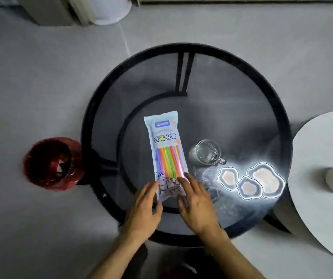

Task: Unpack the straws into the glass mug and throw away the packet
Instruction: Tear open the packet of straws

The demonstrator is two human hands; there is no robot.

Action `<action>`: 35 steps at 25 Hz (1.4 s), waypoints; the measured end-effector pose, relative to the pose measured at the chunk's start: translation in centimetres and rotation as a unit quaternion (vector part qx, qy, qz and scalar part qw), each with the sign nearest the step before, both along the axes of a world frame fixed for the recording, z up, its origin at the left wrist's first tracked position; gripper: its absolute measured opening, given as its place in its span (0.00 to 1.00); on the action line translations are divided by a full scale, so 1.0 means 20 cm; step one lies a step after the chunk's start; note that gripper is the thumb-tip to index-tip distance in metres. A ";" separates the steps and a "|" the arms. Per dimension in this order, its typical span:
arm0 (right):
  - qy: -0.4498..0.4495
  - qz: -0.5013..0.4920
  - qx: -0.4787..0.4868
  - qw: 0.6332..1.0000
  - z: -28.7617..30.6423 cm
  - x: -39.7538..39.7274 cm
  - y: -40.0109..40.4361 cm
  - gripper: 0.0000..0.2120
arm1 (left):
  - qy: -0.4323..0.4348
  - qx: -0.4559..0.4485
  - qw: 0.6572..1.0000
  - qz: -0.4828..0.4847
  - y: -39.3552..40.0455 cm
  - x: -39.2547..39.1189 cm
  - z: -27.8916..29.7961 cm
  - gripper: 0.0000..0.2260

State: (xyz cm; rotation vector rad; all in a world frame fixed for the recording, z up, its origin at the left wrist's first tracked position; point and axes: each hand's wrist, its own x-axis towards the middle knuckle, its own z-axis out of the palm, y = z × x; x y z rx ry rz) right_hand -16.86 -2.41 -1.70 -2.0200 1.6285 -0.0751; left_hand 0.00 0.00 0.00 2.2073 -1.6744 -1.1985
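Glass, dark and round with a black rim, is forming the counter [232, 109] on which everything is lying. Near its middle the straw packet [166, 156] is lying flat and lengthwise, its far end pointing away from the person and its near end reaching between the two hands. Through the packet's clear window the coloured straws [169, 162] are showing side by side in purple, orange, yellow, green and pink, all sealed inside.

At the packet's near end, the left hand [144, 206] is resting with spread fingers against the left edge, and the right hand [196, 202] is lying with spread fingers over the right corner. Both hands are touching the packet with fingers apart, not closed around it; the left one is blurred, so its exact contact is hard to tell.

Just to the right of the packet, the glass mug [205, 153] is standing upright on the counter with its handle pointing toward the lower right, and no straws are sitting in it. Beyond the mug, bright cloud-shaped light reflections [250, 182] are glowing on the glass surface.

On the grey floor to the left of the counter, a waste bin [52, 164] lined with a red bag is standing open. At the right edge a white round table [322, 158] is showing partly.
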 end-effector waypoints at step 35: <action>-0.291 -0.157 0.105 0.938 -0.39 0.01 -0.21 0.09 | -0.129 -0.223 0.960 -0.112 0.14 0.37 -0.46 0.29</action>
